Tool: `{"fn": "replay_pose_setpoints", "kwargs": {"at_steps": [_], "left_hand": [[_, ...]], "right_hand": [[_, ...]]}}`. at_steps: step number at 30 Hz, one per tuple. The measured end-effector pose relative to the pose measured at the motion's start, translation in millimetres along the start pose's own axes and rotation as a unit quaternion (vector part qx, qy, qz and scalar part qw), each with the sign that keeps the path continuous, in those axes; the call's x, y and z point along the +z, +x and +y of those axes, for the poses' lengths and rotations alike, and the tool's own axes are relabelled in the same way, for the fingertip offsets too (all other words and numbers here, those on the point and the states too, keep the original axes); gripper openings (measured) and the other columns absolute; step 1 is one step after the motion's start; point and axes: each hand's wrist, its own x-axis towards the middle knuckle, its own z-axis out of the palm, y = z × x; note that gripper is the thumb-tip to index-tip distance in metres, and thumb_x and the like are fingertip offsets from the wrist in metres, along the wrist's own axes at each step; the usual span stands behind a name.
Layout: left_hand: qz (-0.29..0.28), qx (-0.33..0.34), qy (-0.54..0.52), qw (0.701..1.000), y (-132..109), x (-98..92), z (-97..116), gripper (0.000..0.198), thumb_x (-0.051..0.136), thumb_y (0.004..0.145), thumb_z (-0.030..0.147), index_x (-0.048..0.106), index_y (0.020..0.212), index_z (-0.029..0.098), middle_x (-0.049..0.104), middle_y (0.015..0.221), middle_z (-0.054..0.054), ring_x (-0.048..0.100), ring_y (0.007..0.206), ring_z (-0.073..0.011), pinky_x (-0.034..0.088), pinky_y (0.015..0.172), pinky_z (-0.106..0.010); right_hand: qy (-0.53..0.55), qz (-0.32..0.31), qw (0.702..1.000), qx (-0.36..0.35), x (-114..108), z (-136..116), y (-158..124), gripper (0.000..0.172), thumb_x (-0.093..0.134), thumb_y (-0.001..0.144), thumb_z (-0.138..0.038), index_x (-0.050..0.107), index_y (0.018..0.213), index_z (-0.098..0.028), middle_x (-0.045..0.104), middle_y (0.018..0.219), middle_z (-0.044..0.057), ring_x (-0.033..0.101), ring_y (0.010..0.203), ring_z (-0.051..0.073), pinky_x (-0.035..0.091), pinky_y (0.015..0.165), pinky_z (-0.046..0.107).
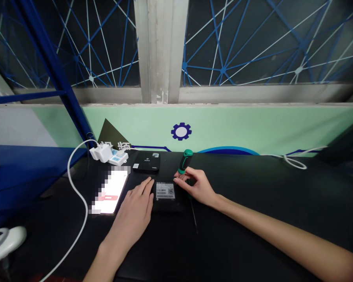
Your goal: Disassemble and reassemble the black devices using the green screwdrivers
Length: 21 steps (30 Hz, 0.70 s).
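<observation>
A black box (165,205) with a printed label lies on the black table (238,243). Against its left edge rests my left hand (137,203), palm down, with its fingers stretched out. At the box's upper right corner, my right hand (196,185) has its fingers closed around the lower part of a screwdriver with a green and black handle (186,161), which stands upright. The screwdriver's tip is hidden by the fingers. Below that hand, a thin dark rod (194,216) lies on the table to the right of the box.
Behind the box sits another flat black box (147,161). A lit phone (111,192) lies to the left, near a white power strip (117,157) with a plugged-in adapter (101,152). A white cable (82,197) curves down the left side, near a white device (10,242).
</observation>
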Motion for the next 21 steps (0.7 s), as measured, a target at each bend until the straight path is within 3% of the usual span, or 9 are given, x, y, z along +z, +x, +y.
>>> {"fn": "replay_pose_setpoints", "kwargs": {"at_steps": [6, 12, 21], "left_hand": [[0.011, 0.001, -0.002, 1.0, -1, 0.3, 0, 0.044, 0.03, 0.105, 0.029, 0.044, 0.146, 0.023, 0.05, 0.152, -0.01, 0.053, 0.132, -0.026, 0.046, 0.106, -0.047], [0.01, 0.004, -0.006, 1.0, -2, -0.5, -1, 0.044, 0.03, 0.106, 0.03, 0.044, 0.146, 0.023, 0.05, 0.151, -0.009, 0.054, 0.132, -0.0257, 0.046, 0.105, -0.046], [0.013, 0.009, 0.003, 1.0, -2, 0.6, -1, 0.044, 0.029, 0.106, 0.029, 0.042, 0.147, 0.023, 0.05, 0.152, -0.01, 0.054, 0.131, -0.0257, 0.046, 0.105, -0.047]], "right_hand": [[0.034, -0.024, 0.999, -0.006, -3, -5, 0, 0.023, 0.064, 0.094, -0.04, 0.071, 0.093, -0.018, 0.078, 0.081, 0.008, 0.075, 0.072, 0.021, 0.061, 0.068, 0.031], [0.037, -0.007, 0.999, 0.02, 0, 3, 1, 0.034, 0.071, 0.087, -0.045, 0.057, 0.07, -0.02, 0.076, 0.075, 0.006, 0.072, 0.066, 0.02, 0.058, 0.059, 0.03], [0.02, -0.009, 0.999, 0.026, 1, 2, 2, 0.03, 0.069, 0.089, -0.046, 0.061, 0.077, -0.02, 0.069, 0.069, 0.002, 0.066, 0.061, 0.016, 0.057, 0.06, 0.028]]}}
